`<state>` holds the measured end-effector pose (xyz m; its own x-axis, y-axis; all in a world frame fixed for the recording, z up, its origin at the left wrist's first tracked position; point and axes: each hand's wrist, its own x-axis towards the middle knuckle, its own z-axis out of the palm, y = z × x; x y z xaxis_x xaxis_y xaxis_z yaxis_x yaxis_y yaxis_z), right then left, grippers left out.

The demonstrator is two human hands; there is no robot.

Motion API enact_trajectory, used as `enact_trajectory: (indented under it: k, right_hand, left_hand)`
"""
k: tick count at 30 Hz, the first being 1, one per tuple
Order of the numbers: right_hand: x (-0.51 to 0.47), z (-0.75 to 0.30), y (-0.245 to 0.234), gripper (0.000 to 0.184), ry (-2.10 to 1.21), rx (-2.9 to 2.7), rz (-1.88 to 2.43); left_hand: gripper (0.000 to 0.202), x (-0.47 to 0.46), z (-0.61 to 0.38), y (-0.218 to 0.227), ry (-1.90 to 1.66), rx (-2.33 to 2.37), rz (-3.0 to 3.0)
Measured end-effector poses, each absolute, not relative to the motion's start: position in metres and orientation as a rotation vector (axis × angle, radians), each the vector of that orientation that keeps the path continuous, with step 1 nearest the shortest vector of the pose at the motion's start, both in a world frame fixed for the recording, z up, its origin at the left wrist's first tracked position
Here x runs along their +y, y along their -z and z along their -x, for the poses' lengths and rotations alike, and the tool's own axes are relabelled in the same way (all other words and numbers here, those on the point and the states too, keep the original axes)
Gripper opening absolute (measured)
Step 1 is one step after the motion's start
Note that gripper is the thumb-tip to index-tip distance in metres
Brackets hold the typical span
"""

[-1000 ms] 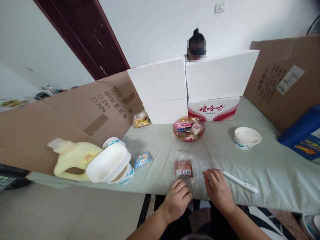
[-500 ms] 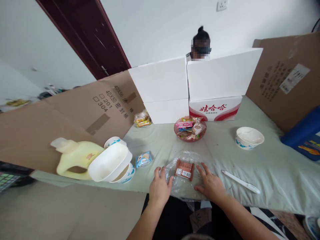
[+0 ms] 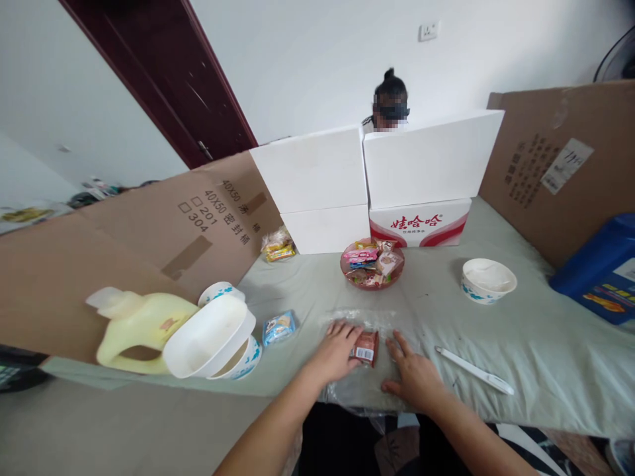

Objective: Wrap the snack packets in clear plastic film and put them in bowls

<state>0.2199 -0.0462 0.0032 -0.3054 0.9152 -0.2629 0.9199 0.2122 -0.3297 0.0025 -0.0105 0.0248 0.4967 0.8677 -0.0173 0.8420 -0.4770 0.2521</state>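
A small brown snack packet with a barcode label lies on a sheet of clear plastic near the table's front edge. My left hand rests flat over the packet's left side, fingers stretched out and covering part of it. To the packet's right, my right hand lies on the plastic with its fingers spread, holding nothing. Left of my left hand is a blue snack packet. A white pen-like tool lies to the right of my right hand.
A pink bowl of wrapped snacks stands ahead, before stacked white boxes. White tubs and a yellow jug are left; a paper bowl and blue jug are right. A person sits behind the boxes.
My left hand has moved right, from the plastic's left edge onto the brown packet. The plastic lies flatter under my hands. My right hand stays spread, and the view has tilted slightly.
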Motion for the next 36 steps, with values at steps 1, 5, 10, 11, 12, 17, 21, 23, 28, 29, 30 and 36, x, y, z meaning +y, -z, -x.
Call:
enact_trajectory:
  k: [1,5,10,11,12,17,21,23,28,29,30,36]
  right_hand:
    - [-0.046,-0.220,-0.003,0.082,0.671,2.436,-1.845]
    - [-0.046,-0.220,0.000,0.082,0.672,2.425,-1.842]
    - [-0.047,-0.221,0.001,0.082,0.674,2.430,-1.850]
    - [-0.047,-0.221,0.001,0.082,0.672,2.432,-1.849]
    - [-0.047,-0.221,0.000,0.081,0.673,2.433,-1.846]
    - [-0.048,-0.221,-0.005,0.076,0.707,2.424,-1.844]
    - [-0.049,-0.226,-0.007,0.065,0.756,2.475,-1.859]
    - [-0.051,-0.235,-0.007,0.057,0.829,2.537,-1.869]
    - [-0.062,-0.275,-0.009,0.061,1.022,2.750,-1.664]
    - [-0.065,-0.284,-0.009,0.065,1.012,2.768,-1.605]
    - [-0.069,-0.291,-0.008,0.067,0.981,2.773,-1.565]
    - [-0.090,-0.302,-0.001,0.054,0.719,2.763,-1.632]
  left_hand:
    - [0.066,-0.004,0.003,-0.027,-0.208,1.415,-2.489]
    - [0.052,0.019,0.012,-0.045,-0.575,1.283,-2.328]
    - [0.056,0.064,-0.019,-0.083,-1.024,1.323,-2.406]
    - [0.058,0.075,-0.028,-0.089,-1.058,1.324,-2.450]
    - [0.060,0.086,-0.036,-0.093,-1.082,1.336,-2.474]
    - [0.047,0.096,-0.054,-0.083,-1.148,1.362,-2.409]
    - [0.013,0.042,-0.040,-0.062,-0.955,1.276,-2.391]
    - [0.010,0.008,-0.026,-0.055,-0.744,1.205,-2.404]
    - [0.043,-0.055,0.024,-0.048,-0.259,1.097,-2.407]
    - [0.054,-0.063,0.035,-0.046,-0.191,1.116,-2.410]
    - [0.063,-0.069,0.045,-0.043,-0.131,1.131,-2.415]
    - [0.022,-0.086,0.073,-0.025,-0.179,1.172,-2.489]
